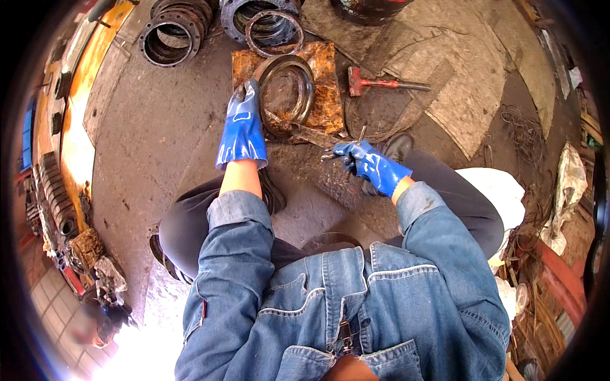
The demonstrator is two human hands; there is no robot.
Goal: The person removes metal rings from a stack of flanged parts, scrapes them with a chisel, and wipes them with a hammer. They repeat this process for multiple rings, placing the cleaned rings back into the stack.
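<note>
A thick dark metal ring (307,79) stands tilted on a rusty, oil-stained square plate (327,63) on the floor before me. My left hand (243,111), in a blue rubber glove with dirty fingers, grips the ring's left rim. My right hand (365,162), gloved the same way, is closed round a tool with a flat, grimy blade (314,136), like a scraper or knife. The blade's tip reaches the ring's lower edge. The glove hides most of the tool's grip. To the right lies a red-headed hammer (356,82) with a red and black handle.
Stacked flanged rings (166,41) and a larger flanged metal part (254,19) with a thin ring (274,32) against it stand beyond the plate. Cardboard sheets (445,57) cover the floor at right. Tangled wire (524,130) lies farther right. Coiled or ribbed parts (54,190) line the left.
</note>
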